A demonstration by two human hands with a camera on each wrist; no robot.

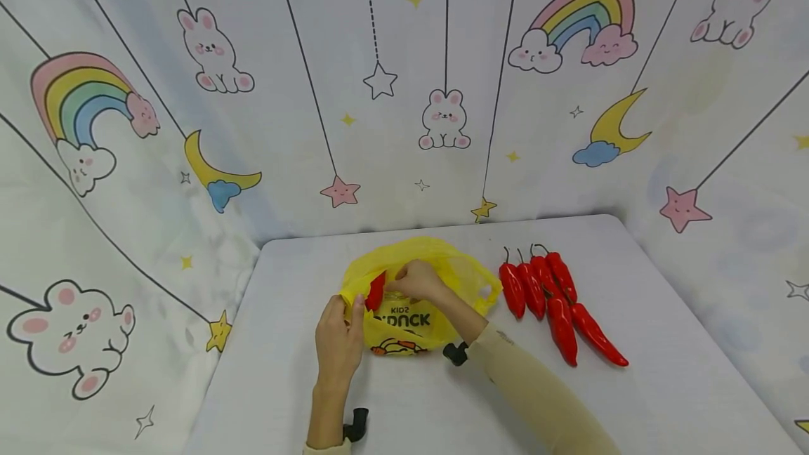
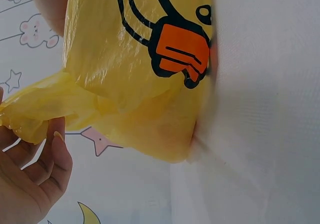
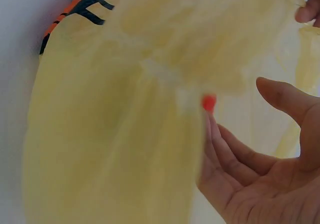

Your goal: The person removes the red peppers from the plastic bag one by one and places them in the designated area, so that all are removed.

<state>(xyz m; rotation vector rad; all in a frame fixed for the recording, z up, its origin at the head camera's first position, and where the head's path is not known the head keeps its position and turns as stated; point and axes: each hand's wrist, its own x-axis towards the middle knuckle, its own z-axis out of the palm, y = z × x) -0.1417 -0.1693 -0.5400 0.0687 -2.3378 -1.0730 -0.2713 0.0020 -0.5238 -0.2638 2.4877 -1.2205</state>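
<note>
Clearly, much is hidden from us, so we begin at the left. Our left hand [image 1: 339,343] lies at the left edge of the yellow plastic bag [image 1: 411,300], and in the left wrist view its fingers [image 2: 47,154] curl on a gathered fold of the thin film. The bag sits in the middle of the white table [image 1: 284,385], near the far edge. It is glossy, crinkled and half transparent, with black letters and an orange duck drawing on the front; part of the print is covered by our right wrist.

One red pepper [image 1: 376,291] shows at the mouth of the bag, just beside the left thumb. Only its upper part is seen, the rest is inside the film. In the right wrist view it is only a small red spot [image 3: 208,102] behind blurred yellow plastic.

Our right hand [image 1: 419,279] is at the bag opening, just beside this pepper. Its fingers are relaxed and apart in the wrist view, and we cannot tell if they touch the pepper or the film.

Further right, five more red peppers [image 1: 556,304] lie close together on the table, well apart from both hands. They are smooth, shiny and long, with thin dark curved stems.
</note>
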